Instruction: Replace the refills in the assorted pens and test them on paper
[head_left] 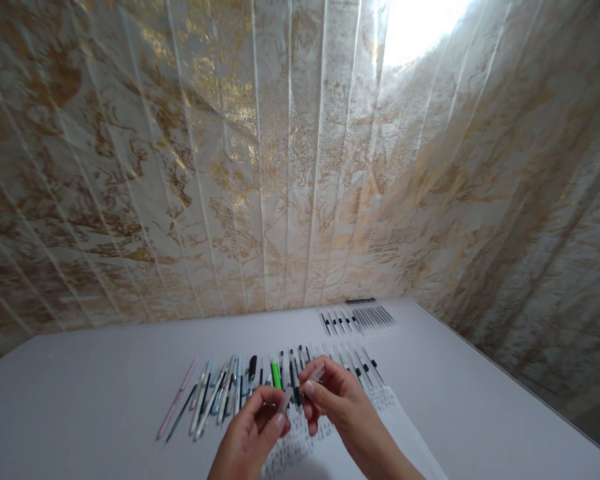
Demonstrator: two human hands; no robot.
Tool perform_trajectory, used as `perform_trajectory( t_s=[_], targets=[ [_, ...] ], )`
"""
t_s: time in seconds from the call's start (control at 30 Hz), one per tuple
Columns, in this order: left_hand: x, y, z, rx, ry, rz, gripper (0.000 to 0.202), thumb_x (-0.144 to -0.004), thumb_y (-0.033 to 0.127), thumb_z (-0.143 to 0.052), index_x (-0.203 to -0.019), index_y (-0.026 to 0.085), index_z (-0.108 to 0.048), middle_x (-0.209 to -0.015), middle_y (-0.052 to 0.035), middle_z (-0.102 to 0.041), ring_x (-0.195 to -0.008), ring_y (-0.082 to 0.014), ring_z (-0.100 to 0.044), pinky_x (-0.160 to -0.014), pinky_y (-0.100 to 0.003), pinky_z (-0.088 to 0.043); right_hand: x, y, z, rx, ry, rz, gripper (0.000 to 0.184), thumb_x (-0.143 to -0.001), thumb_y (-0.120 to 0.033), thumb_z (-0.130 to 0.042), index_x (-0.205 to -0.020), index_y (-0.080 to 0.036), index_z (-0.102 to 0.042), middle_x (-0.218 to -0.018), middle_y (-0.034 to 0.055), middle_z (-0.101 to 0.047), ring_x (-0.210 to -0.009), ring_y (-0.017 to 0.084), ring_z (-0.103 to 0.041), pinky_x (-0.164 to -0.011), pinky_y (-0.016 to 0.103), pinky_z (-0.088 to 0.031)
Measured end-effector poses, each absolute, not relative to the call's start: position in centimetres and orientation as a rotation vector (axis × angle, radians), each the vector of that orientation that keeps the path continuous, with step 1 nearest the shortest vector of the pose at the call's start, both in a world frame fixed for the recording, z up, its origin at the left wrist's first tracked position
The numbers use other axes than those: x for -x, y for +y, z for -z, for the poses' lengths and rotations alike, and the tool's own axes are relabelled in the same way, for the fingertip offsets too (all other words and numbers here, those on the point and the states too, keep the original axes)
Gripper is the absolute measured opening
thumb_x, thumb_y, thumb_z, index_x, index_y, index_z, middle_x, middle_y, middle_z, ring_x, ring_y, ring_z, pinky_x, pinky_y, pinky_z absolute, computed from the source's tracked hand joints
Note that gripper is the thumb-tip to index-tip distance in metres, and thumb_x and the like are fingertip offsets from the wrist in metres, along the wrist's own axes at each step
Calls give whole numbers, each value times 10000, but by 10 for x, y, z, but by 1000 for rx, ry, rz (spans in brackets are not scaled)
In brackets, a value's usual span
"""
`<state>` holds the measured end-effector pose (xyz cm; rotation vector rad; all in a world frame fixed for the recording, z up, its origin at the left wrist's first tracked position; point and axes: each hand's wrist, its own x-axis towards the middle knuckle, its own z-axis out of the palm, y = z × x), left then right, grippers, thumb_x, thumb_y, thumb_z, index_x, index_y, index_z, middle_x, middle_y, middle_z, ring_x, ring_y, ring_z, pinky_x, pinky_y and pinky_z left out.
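Over the written-on paper, my left hand pinches a small whitish translucent pen part between thumb and fingers. My right hand, close beside it on the right, is closed on another pale translucent pen part. The two parts are apart, and blur hides their exact kind. Just behind my hands lie a bright green pen and dark slim pens. My fingers hide some of the row behind them.
Left of my hands, several pens lie loosely together, with a pink pen outermost. More black-tipped refills lie to the right. At the back of the white table are a neat row of thin refills and small black pieces. A gold-patterned curtain hangs behind.
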<state>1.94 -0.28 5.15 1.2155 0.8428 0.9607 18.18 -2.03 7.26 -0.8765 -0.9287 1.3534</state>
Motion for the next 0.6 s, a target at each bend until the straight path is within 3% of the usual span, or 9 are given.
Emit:
perform_trajectory(
  t_s=[0.17, 0.3, 0.47, 0.6],
  targets=[
    [-19, -3, -50, -1250, 818, -975, 471, -722, 638, -684, -891, 200, -648, -678, 26, -578, -638, -141, -517, -645, -243, -432, -184, -20, -74, 808, -803, -1432, 313, -699, -388, -825, -825, -161, -650, -750, 19, -658, -541, 88, -557, -468, 194, -433],
    [-20, -3, -48, -1295, 859, -948, 506, -737, 674, -645, -910, 198, -644, -667, 48, -536, -553, -99, -421, -533, -208, -362, -185, -19, -71, 805, -712, -1502, 302, -698, -384, -828, -813, -144, -687, -686, 2, -644, -436, 35, -472, -437, 164, -354],
    [-18, -1, -47, -1277, 867, -958, 503, -733, 657, -665, -925, 193, -644, -676, 47, -559, -562, -96, -428, -527, -201, -340, -185, -20, -71, 846, -659, -1507, 362, -600, -313, -898, -870, -118, -755, -735, 43, -676, -591, 73, -545, -532, 164, -422],
    [-15, 4, -48, -1309, 882, -969, 467, -734, 626, -679, -913, 195, -654, -672, 40, -577, -549, -101, -423, -509, -205, -336, -183, -19, -69, 886, -667, -1499, 361, -572, -373, -904, -785, -128, -745, -644, 10, -624, -480, 45, -446, -408, 148, -331]
  ],
)
